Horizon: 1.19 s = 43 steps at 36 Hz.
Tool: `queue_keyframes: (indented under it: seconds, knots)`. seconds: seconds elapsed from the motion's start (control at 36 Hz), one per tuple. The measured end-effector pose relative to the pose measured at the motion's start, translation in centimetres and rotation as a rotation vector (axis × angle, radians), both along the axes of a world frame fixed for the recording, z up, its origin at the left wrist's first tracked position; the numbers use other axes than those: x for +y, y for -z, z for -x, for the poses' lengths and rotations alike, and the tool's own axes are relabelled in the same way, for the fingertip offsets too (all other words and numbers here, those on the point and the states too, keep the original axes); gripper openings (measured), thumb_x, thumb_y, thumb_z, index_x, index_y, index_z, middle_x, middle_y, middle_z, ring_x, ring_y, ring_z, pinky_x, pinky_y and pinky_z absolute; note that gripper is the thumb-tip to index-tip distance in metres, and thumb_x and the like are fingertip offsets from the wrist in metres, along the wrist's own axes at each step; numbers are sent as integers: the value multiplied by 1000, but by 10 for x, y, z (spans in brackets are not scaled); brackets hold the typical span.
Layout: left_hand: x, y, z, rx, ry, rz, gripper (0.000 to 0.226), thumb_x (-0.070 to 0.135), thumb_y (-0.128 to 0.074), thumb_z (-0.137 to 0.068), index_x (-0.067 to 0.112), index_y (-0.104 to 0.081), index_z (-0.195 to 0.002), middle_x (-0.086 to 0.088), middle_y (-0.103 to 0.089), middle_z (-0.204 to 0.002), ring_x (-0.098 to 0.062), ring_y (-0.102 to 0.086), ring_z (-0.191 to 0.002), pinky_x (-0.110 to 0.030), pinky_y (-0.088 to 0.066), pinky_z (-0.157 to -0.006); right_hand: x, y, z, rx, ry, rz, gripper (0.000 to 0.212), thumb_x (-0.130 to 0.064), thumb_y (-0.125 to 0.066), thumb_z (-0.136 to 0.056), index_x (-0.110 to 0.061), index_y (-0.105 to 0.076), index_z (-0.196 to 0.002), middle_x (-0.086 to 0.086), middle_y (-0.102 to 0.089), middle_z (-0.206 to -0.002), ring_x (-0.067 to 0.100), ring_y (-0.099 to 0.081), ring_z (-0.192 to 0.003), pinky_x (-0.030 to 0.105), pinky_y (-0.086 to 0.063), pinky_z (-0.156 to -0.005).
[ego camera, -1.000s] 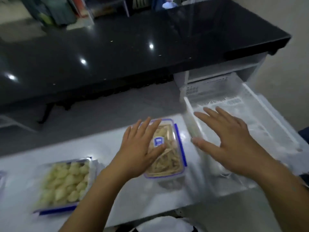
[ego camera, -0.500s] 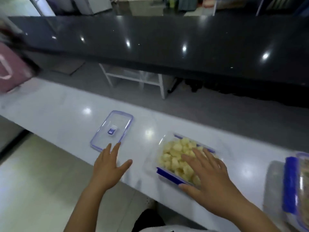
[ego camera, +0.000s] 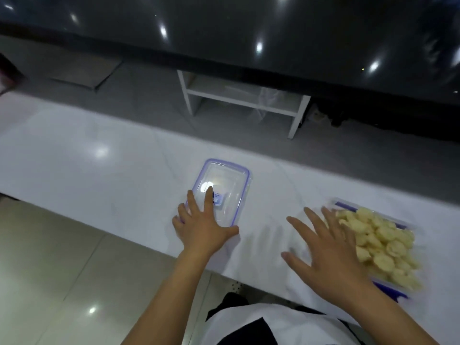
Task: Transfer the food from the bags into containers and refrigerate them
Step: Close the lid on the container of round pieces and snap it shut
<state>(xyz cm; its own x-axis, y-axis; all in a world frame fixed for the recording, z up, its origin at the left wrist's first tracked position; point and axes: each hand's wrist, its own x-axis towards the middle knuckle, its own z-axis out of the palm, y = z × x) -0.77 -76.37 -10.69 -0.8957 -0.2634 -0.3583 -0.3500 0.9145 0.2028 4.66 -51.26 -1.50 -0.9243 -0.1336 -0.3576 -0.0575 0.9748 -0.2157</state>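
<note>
A clear lid with a blue rim (ego camera: 227, 188) lies flat on the white counter (ego camera: 99, 165). My left hand (ego camera: 201, 225) rests on the lid's near end, fingers spread over it and thumb at its near right corner. To the right stands an uncovered clear container with blue clips (ego camera: 383, 242), full of pale yellow round food pieces. My right hand (ego camera: 328, 252) hovers, blurred, with fingers spread just left of that container and over its left edge, holding nothing.
Beyond the counter runs a grey floor strip with a white open shelf unit (ego camera: 241, 100) under a glossy black countertop (ego camera: 249, 28). A pink object (ego camera: 7, 75) shows at the far left edge. Tiled floor lies below the counter's near edge.
The view has swung left, away from the freezer drawer and the closed container of strips. My left hand has reached the loose lid and landed on it. My right hand has slid left off the food.
</note>
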Motion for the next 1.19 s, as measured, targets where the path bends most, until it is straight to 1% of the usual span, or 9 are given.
queue_keyframes:
  seconds: [0.08, 0.19, 0.31, 0.42, 0.61, 0.78, 0.92, 1.03, 1.19]
  knots:
    - [0, -12, 5, 19, 22, -52, 125, 83, -62, -57, 49, 15, -150, 0, 10, -162, -38, -16, -145, -53, -24, -111, -11, -8, 2, 90, 61, 151, 63, -69, -45, -88, -52, -29, -147, -15, -11, -165, 15, 6, -153, 45, -4, -122]
    - [8, -43, 2, 79, 29, -231, 125, 80, -64, -54, 50, 8, -151, 0, -2, -161, -31, -22, -145, -53, -25, -112, -23, -23, 9, 140, 400, 797, 51, -45, -74, -82, -51, -58, -130, -26, -48, -146, -5, -41, -136, 34, -40, -111]
    - [33, -77, -15, 256, 103, -453, 121, 85, -58, -47, 60, 9, -145, 11, -5, -161, -24, -19, -148, -54, -27, -117, -20, -34, 18, -63, 786, 1438, 64, -36, -83, -64, -44, -65, -125, -9, -68, -127, 15, -69, -112, 45, -57, -92]
    - [69, -96, -30, 369, 254, -524, 121, 85, -62, -51, 63, 10, -146, 18, 0, -159, -19, -17, -147, -50, -26, -116, -1, -37, 17, -157, 880, 1705, 59, -20, -77, -76, -29, -61, -132, 8, -71, -124, 34, -69, -110, 54, -59, -84]
    - [116, -107, -43, 174, 383, -706, 118, 84, -68, -52, 69, 7, -142, 32, 11, -155, -7, -9, -148, -45, -19, -120, 50, -39, -6, -20, 928, 1685, 46, -16, -68, -85, -25, -63, -130, 9, -73, -119, 34, -72, -104, 43, -61, -70]
    - [129, -125, -26, -100, -24, -1355, 73, 43, -79, -74, 43, -48, -141, 6, -63, -137, -18, -70, -111, -37, -61, -82, 129, -51, -17, -181, 724, 1594, 52, -18, -70, -83, -36, -62, -131, 15, -72, -118, 35, -72, -100, 42, -60, -73]
    - [157, -131, -31, -208, -85, -1599, 54, 18, -73, -80, 24, -61, -132, -11, -73, -118, -31, -73, -104, -45, -61, -72, 157, -56, -18, -3, 733, 1277, 62, -13, -75, -83, -47, -56, -132, 2, -73, -116, 24, -74, -95, 33, -61, -67]
    - [195, -130, -51, -124, -125, -1585, 49, 16, -78, -77, 30, -65, -122, -9, -74, -117, -31, -73, -105, -46, -62, -74, 158, -57, -30, 5, 595, 1053, 79, -60, -82, -64, -65, -43, -132, -23, -56, -132, -3, -61, -111, 20, -59, -72]
    - [234, -132, -82, -19, -148, -1583, 46, 16, -77, -78, 33, -66, -119, -7, -74, -117, -29, -72, -107, -41, -62, -72, 163, -43, -44, -12, 390, 755, 128, -89, -74, -38, -74, 2, -140, -31, 0, -157, 15, -27, -146, 50, -41, -112]
